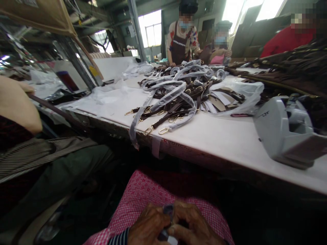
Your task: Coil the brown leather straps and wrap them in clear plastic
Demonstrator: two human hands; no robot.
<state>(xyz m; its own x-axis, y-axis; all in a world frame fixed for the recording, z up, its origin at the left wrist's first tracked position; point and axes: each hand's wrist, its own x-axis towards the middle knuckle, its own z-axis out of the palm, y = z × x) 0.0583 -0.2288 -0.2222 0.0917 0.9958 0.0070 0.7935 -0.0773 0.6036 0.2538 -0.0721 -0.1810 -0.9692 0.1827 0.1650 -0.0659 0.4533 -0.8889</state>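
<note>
My left hand (149, 223) and my right hand (190, 223) meet low in the view, over my lap in pink checked cloth (143, 197). Between them is a small dark strap in clear plastic (168, 209), mostly hidden by the fingers. Both hands have curled fingers pressed around it, thumbs close together. Beyond my knees, a pile of brown straps (176, 108) with gold-coloured clasps lies on the white table. Several straps are sleeved in clear plastic (178, 93), and one sleeve hangs over the near edge.
The white table (224, 136) runs across in front of me. A grey tape dispenser (283, 132) stands at the right. A clear plastic bag (245, 98) lies beside the pile. Co-workers (182, 37) are across the table, and another person's arm (19, 103) is at my left.
</note>
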